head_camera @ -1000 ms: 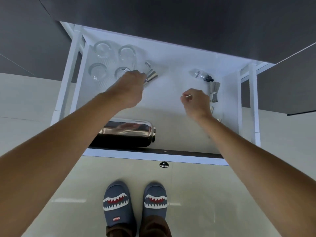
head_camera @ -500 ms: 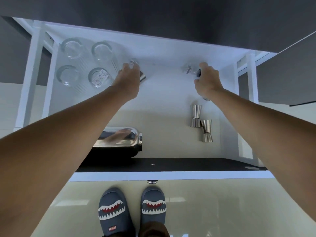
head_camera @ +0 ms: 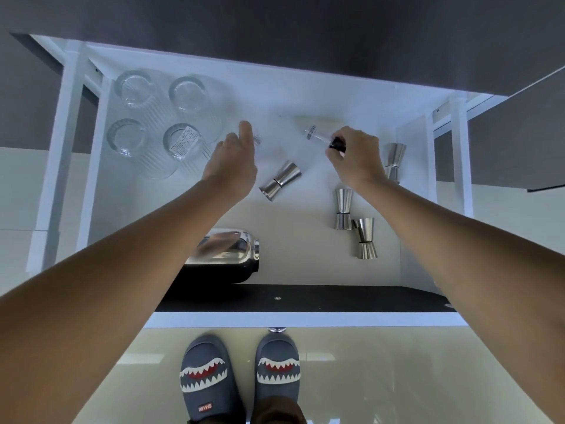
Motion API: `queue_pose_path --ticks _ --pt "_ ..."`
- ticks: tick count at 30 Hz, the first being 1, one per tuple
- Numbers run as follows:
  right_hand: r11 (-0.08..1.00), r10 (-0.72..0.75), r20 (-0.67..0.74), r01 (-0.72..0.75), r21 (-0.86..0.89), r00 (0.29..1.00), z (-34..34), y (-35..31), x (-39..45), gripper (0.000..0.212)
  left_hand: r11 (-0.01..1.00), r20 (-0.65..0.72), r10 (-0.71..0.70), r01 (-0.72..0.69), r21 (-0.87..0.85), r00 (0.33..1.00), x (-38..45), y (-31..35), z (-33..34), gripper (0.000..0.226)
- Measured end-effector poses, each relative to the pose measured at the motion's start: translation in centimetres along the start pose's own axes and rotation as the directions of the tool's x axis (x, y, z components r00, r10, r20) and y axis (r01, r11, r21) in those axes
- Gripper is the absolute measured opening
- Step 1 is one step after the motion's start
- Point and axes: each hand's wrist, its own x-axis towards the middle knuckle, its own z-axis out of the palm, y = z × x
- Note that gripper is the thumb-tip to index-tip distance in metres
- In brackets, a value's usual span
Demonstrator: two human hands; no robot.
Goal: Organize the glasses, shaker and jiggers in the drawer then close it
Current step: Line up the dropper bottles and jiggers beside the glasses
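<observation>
The right hand (head_camera: 356,159) has its grip pinched on the black cap of a small clear dropper bottle (head_camera: 318,135), which half a second ago lay near the back wall and is now drawn forward and angled toward the middle of the drawer (head_camera: 305,298); the left hand (head_camera: 232,162) is spread loose and holds nothing, its fingers just beside a small clear glass I can barely make out; the jigger (head_camera: 279,180) it was handling a moment ago now lies free on its side just by the wrist; so that piece looks set down, and the sorting is, I judge, only partly done, the drawer wide open. Farther out, two more jiggers (head_camera: 342,209) lie close together near the right wall, and a fourth (head_camera: 394,162) sits partly behind the right wrist; all are brushed steel, hourglass-shaped. At the back left stand four ribbed tumblers (head_camera: 165,123), clear glass, in a neat square, one bearing a label. Nearest the front, the shaker (head_camera: 226,255) lies on its side, polished and mirror-bright, partly under the left forearm.
</observation>
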Motion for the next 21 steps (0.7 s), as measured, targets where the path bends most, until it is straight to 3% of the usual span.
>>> queue_pose_path --ticks 4,9,21 --pt "0.979 -0.097 -0.096 0.113 0.172 0.991 -0.6 -2.9 -0.6 0.017 0.998 -0.062 0.002 0.002 0.059 0.998 -0.5 0.2 -1.8 0.035" --pt "0.965 -0.153 -0.154 0.181 0.192 0.976 -0.4 -5.5 -0.5 0.019 0.982 -0.085 -0.05 0.065 0.176 0.995 0.0 0.6 -3.6 0.03" --pt "0.963 -0.255 -0.02 0.256 0.083 0.967 1.6 -7.7 0.4 0.015 0.986 -0.15 -0.039 0.063 0.157 0.988 3.8 0.2 -2.9 0.032"
